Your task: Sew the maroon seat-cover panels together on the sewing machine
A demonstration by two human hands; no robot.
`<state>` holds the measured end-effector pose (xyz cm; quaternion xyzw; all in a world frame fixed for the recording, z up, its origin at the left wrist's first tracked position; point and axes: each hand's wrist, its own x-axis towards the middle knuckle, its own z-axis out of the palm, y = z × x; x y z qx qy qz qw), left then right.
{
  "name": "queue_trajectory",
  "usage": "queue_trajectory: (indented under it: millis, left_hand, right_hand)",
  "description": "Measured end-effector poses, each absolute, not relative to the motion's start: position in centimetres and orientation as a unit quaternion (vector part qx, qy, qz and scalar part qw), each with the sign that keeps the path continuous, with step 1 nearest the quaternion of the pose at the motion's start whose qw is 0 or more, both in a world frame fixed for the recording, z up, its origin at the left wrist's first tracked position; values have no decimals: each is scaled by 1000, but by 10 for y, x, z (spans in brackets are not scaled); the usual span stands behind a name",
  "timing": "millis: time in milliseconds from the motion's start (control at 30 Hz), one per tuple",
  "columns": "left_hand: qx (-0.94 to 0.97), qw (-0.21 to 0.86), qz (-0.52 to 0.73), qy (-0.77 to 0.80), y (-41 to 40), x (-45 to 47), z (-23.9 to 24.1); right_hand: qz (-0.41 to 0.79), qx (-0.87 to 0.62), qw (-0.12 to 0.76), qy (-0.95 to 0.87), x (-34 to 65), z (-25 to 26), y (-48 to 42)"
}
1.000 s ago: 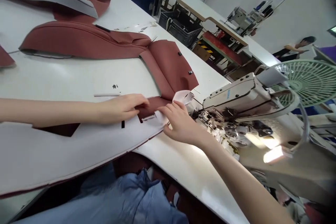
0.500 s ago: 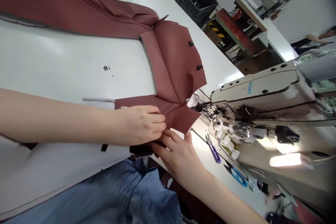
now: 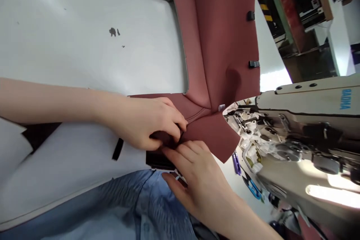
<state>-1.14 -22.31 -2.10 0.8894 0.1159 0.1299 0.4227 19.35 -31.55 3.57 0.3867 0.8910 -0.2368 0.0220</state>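
Note:
A dark red leather-like cover piece [image 3: 225,45] lies on the white table [image 3: 84,37], with a flap [image 3: 216,138] reaching toward the sewing machine head [image 3: 303,127]. My left hand [image 3: 146,123] is curled, its fingers pinching the red material at the seam near the table's front edge. My right hand [image 3: 197,176] meets it from below, fingers pressed together on the same edge, over a dark strip [image 3: 157,159]. A white backing panel [image 3: 70,168] lies under my left forearm.
Two black clips [image 3: 253,63] sit on the red piece. Purple snips [image 3: 235,163] and blue snips [image 3: 253,187] lie on the table under the machine head. Blue clothing [image 3: 126,210] fills the bottom. Shelving and a striped bench stand at the far right.
The view has tipped down and closer. Both hands moved from the piece's edge near the machine to the front edge of the table, closing together on the red material.

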Motion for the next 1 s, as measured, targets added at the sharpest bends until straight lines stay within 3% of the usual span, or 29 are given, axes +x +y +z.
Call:
queue_trajectory:
  millis: [133, 233, 533, 767, 1000]
  left_hand:
    - [864, 477, 125, 102, -215, -14, -18]
    - [852, 497, 128, 101, -214, -15, -23]
    - [861, 447, 219, 105, -237, -17, -46]
    - [900, 411, 105, 99, -236, -18, -31]
    - [885, 433, 141, 93, -235, -16, -30]
  right_hand:
    - [-237, 356, 64, 902, 183, 38, -319]
    - [-206, 336, 45, 918, 189, 42, -332]
    - [-78, 326, 76, 939, 181, 36, -362]
    - [-30, 336, 15, 941, 192, 26, -378]
    - [-52, 317, -13, 947, 203, 33, -372]
